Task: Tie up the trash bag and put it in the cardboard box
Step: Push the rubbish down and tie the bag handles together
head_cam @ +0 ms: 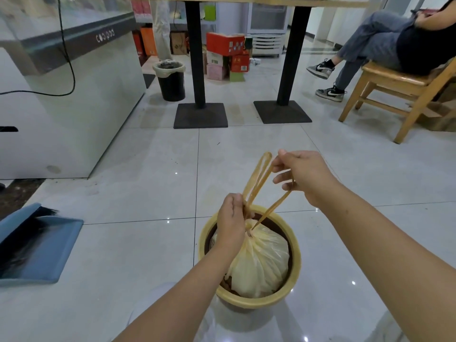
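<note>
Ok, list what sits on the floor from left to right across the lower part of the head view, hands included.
Dustpan → left hand pinching the drawstrings → bin holding the bag → right hand pulling a drawstring loop.

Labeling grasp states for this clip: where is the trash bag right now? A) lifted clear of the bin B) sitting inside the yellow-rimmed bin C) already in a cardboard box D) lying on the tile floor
B: the trash bag sits inside the yellow-rimmed bin, its neck cinched, while the left hand pinches the drawstrings near the neck and the right hand holds the loops up.
</note>
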